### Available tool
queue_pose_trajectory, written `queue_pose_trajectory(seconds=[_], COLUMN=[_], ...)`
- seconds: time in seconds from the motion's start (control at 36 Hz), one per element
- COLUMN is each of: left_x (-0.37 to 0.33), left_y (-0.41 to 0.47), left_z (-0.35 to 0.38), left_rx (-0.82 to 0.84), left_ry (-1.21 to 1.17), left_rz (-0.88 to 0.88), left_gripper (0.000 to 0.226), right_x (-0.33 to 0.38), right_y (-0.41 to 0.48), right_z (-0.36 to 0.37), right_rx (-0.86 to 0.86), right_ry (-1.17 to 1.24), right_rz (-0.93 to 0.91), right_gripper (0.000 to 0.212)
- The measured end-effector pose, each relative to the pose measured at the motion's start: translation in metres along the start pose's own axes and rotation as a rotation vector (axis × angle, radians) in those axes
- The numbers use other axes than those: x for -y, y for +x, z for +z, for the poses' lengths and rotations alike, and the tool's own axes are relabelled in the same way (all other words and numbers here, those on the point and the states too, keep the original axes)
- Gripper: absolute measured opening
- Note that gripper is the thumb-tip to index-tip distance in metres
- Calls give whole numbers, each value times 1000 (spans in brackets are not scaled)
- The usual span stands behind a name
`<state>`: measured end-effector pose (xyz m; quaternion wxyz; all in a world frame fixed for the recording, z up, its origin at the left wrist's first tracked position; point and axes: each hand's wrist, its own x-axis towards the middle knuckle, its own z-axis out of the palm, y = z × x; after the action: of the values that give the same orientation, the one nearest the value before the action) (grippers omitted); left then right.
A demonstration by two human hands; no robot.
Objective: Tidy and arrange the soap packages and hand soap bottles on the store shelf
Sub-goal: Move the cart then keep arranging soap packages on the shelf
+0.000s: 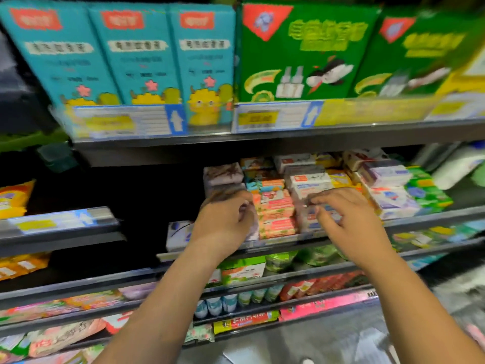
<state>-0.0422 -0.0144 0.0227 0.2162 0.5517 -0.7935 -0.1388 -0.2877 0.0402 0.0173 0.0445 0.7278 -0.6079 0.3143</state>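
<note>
On the upper shelf (262,139) stand three teal boxes (136,56), each with a red logo patch at the top and a yellow cartoon dragon at the bottom. Right of them are two green boxes (301,53), each with a red triangle in its upper left corner. Their lettering is too blurred to read. Two price tags (126,120) with blue up-arrows sit on that shelf's front edge, and their print is also unreadable.

On the middle shelf (433,216), a white box (177,236) stands at the front edge, just left of my left grip (223,224). That grip curls its fingers round the front of the mauve soap packages (223,174), and two more of these show stacked behind it. Touching them on the right is a stack of orange-pink soap packages (277,214), running from the front edge toward the back. Blur keeps me from counting them.

Next come the white soap packages (309,183) with red and blue label patches. My right grip (351,222) pinches one at the front of that stack, fingers bent over its top and thumb against its face. Further right lie white-and-purple packages (385,176), then green packages (425,191) near the shelf's right end.

On a lower shelf, between my forearms, is a row of small bottles (214,306), too blurred to count.
</note>
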Motion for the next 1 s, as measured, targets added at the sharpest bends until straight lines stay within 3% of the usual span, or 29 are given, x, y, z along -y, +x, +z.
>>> queue_pose_trajectory(seconds=[0.14, 0.47, 0.61, 0.69, 0.81, 0.92, 1.0], left_x=[-44, -144, -153, -152, -148, -152, -156], left_y=[14, 55, 58, 55, 55, 56, 57], left_z=[22, 72, 103, 115, 122, 117, 114], left_rx=[79, 268, 344, 295, 214, 258, 286], left_ry=[-7, 59, 245, 410, 491, 467, 438], left_rz=[82, 91, 31, 29, 86, 49, 16], left_gripper=[24, 41, 68, 78, 104, 80, 76], right_x=[-50, -180, -213, -227, -241, -246, -247], right_y=[-9, -24, -16, -9, -4, 5, 9], right_z=[-26, -59, -61, -62, -56, -60, -65], right_rx=[-21, 94, 237, 249, 217, 147, 156], right_ry=[-35, -85, -68, -87, -61, 169, 134], right_rz=[79, 304, 386, 358, 332, 310, 268], right_gripper=[20, 40, 69, 82, 71, 52, 45])
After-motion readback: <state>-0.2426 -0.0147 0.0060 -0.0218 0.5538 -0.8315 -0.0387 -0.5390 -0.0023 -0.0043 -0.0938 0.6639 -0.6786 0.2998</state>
